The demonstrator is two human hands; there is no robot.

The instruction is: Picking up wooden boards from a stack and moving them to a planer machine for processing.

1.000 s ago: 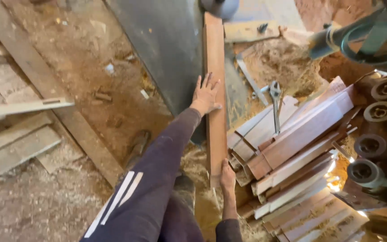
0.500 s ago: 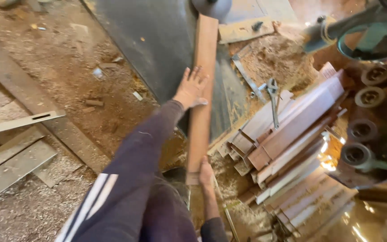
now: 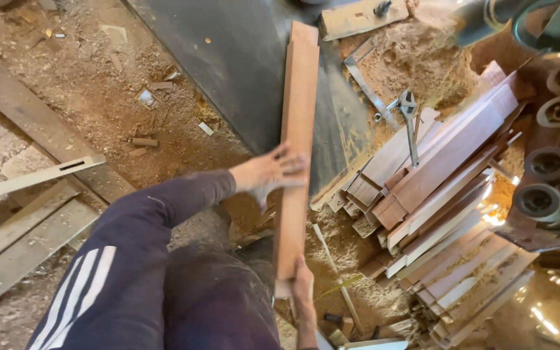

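I see the dark metal tabltop point(image 3: 241, 71) carrying a long reddish board point(image 3: 296, 149) that runs lengthwise off its near edge. To its right lies a stack of boards point(image 3: 448, 194) with a wrench point(image 3: 410, 120) on top. My left hand point(image 3: 268, 174) lies flat across the board's middle; my right hand point(image 3: 302, 285) clasps its near end.

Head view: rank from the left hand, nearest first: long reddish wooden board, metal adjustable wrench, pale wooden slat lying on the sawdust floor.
From the left hand:
1. Long reddish wooden board: under the palm, touching.
2. Metal adjustable wrench: to the right, lying on the stacked boards.
3. Pale wooden slat: far left, on the sawdust floor.
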